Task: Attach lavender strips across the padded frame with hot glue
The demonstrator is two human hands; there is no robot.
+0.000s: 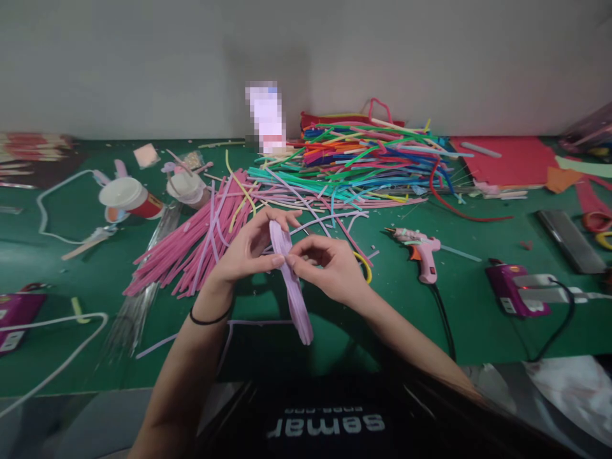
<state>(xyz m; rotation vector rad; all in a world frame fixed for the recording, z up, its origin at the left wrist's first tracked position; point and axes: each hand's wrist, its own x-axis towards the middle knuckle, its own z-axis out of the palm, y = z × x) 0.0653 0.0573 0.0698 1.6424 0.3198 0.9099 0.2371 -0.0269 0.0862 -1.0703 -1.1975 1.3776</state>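
Note:
A lilac bundle of pipe cleaners [297, 299], long and flattened, slants downward between my hands above the table. My left hand [253, 248] grips its upper part, with the thumb in front and fingers behind. From the other side, my right hand [329, 264] pinches the same bundle near its middle, thumb and forefinger close to the left thumb. A yellow loop [367, 268], perhaps a scissor handle, shows partly behind my right wrist. Loose pink pipe cleaners [176, 255] lie fanned out left of my hands.
Multicoloured pipe cleaners [344, 153] are piled at the back. A pink glue gun [425, 255] with a black cord lies on the right, near a purple power block [514, 290]. A paper cup [131, 196] stands left, beside thin wires [138, 312]. A blurred upright screen [268, 118] leans against the wall.

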